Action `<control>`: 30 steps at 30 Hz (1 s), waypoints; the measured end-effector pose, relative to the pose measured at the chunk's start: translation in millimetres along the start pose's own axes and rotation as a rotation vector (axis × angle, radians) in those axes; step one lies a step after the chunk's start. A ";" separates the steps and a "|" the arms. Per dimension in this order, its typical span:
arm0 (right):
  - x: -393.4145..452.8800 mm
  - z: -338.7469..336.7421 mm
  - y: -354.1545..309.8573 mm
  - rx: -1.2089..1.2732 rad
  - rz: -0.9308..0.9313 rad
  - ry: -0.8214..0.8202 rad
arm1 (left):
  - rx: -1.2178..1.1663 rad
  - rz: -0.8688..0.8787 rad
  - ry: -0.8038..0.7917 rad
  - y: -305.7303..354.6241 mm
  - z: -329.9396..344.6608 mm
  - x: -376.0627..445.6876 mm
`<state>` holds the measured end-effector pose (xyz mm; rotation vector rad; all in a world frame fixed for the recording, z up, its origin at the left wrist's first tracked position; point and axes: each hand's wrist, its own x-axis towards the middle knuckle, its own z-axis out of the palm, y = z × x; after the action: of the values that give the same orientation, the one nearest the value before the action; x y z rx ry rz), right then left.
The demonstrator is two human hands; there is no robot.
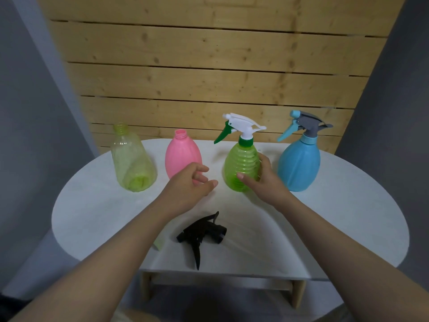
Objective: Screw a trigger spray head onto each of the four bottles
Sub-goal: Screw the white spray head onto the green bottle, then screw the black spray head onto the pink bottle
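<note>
Four bottles stand in a row on a white round table [336, 217]. The pale yellow-green bottle [132, 159] at the left and the pink bottle [182, 154] beside it have bare threaded necks. The green ribbed bottle [241, 166] carries a white and green spray head [241, 127]. The blue bottle [299, 163] at the right carries a grey and blue spray head [304, 125]. My right hand [262, 180] grips the green bottle's right side. My left hand [192, 182] hovers in front of the pink bottle, fingers loosely curled and holding nothing. A black spray head [199, 233] lies near the table's front edge.
A small pale green piece [159, 244] peeks out from under my left forearm. A wall of wooden planks [209, 77] rises right behind the bottles. The table's front edge and its wooden legs [298, 293] show below.
</note>
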<state>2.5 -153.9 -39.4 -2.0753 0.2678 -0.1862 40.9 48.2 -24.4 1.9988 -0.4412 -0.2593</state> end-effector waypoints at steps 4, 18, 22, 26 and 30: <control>-3.3 0.0 -0.6 -0.037 0.036 -0.013 | 0.058 0.000 -0.036 1.4 -1.0 -2.9; -56.9 -10.3 1.9 -0.103 0.215 -0.051 | 0.663 -0.050 -0.421 6.3 2.3 -31.1; -62.8 -11.1 -5.5 -0.145 0.181 -0.082 | 0.695 -0.043 -0.413 10.2 8.3 -32.7; -66.6 -9.6 -10.8 -0.127 0.131 -0.107 | 0.633 -0.062 -0.370 13.3 7.3 -34.4; -64.5 -8.9 -17.1 -0.098 0.078 -0.133 | 0.380 -0.063 -0.239 20.5 -14.7 -34.4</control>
<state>-59.9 -136.0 -21.6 -2.1596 0.2811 0.0130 11.1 66.1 0.2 2.3660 -0.6158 -0.4869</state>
